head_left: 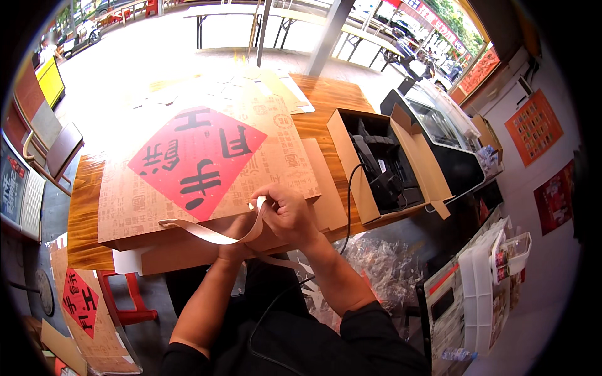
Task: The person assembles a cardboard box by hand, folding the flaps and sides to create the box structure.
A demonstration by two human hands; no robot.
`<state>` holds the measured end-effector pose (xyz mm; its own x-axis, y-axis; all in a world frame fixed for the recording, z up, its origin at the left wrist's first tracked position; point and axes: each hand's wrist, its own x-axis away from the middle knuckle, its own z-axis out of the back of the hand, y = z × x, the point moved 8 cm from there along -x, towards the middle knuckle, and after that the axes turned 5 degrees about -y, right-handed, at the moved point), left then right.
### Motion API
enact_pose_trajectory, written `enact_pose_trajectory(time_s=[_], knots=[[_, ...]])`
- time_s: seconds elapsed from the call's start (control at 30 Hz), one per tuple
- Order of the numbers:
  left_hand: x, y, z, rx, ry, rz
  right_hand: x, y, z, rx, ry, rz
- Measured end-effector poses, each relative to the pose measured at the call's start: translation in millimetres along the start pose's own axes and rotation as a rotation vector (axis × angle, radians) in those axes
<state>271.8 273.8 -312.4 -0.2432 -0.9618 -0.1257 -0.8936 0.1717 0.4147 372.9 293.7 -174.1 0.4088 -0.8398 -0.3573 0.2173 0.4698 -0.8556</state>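
A large flat brown cardboard box (pixel 285 147) with a red diamond panel (pixel 216 141) lies on the wooden table, near edge toward me. A cream ribbon strap (pixel 204 234) comes out near that edge and loops across to the right. My right hand (pixel 287 214) is closed in a pinch on the strap, at the box's near right part. Lower and to the left, my left hand (pixel 234 243) reaches in at the box's near side. Its fingers are mostly hidden behind the strap and the box edge, so its grip does not show.
To the right, an open carton (pixel 370 194) holds black equipment, with a black cable (pixel 349 216) running down toward me. More flat cardboard lies behind the box. A red stool (pixel 135 307) stands below left. Crumpled clear plastic (pixel 382 266) covers floor at right.
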Motion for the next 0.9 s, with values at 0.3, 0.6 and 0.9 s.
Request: enact_pose_trajectory(time_s=[0.3, 0.6, 0.9], knots=[[-4.1, -6.2, 41.2, -0.069, 0.035, 0.017, -8.5, -17.6, -2.3, 0.121, -0.02, 0.056], [3.0, -7.4, 26.5, -0.139, -0.004, 0.124, -12.5, -11.3, -7.3, 0.044, 0.053, 0.034], [6.0, -2.5, 20.9, -0.171, 0.011, 0.091, -22.7, -20.4, -11.4, 0.142, 0.078, 0.142]])
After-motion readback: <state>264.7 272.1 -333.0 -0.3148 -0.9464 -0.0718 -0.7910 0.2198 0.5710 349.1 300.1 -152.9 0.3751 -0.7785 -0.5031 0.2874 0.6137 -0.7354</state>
